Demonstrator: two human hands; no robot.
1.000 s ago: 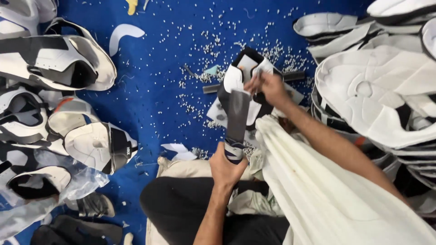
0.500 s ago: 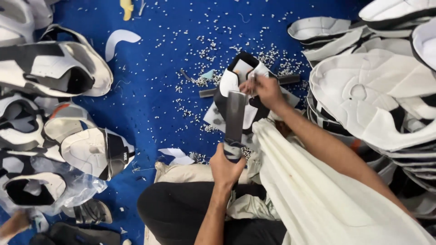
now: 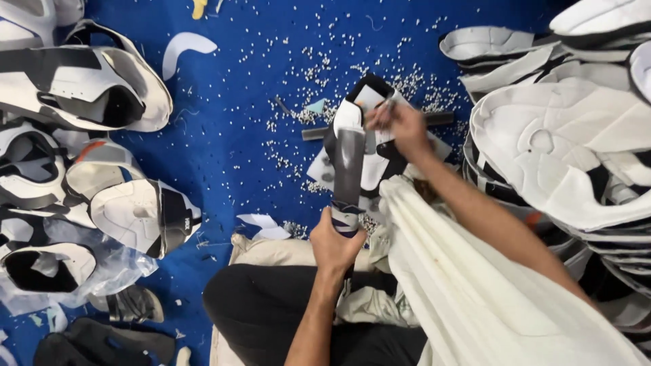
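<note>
Since the earlier frames the right hand (image 3: 400,125) has drawn slightly back from the far end of the shoe upper (image 3: 352,163), while the left hand (image 3: 336,244) has kept its hold at the near end; the rest lies as it did.

Nearest, the left hand's grip is closed around the near end of the upper's grey strip, just above the dark trouser knee (image 3: 271,305). A white cloth (image 3: 475,285) runs beside it, under the right forearm. Farther out, the right hand's grip is narrow, fingertips pinched on the black-and-white edge of the upper, perhaps with a small tool, though that is too blurred to tell. The upper itself is stretched between both hands over the blue floor (image 3: 237,102).

By the look of it, the step in hand is trimming or fitting that far edge; the next move seems to call for a steady pull from the left hand and fine fingertip work from the right.

No label can be made out. A clear plastic bag (image 3: 102,264) lies at the left among black-and-white uppers (image 3: 81,88); stacked white pieces (image 3: 563,135) rise at the right; white crumbs (image 3: 319,68) speckle the floor beyond.
</note>
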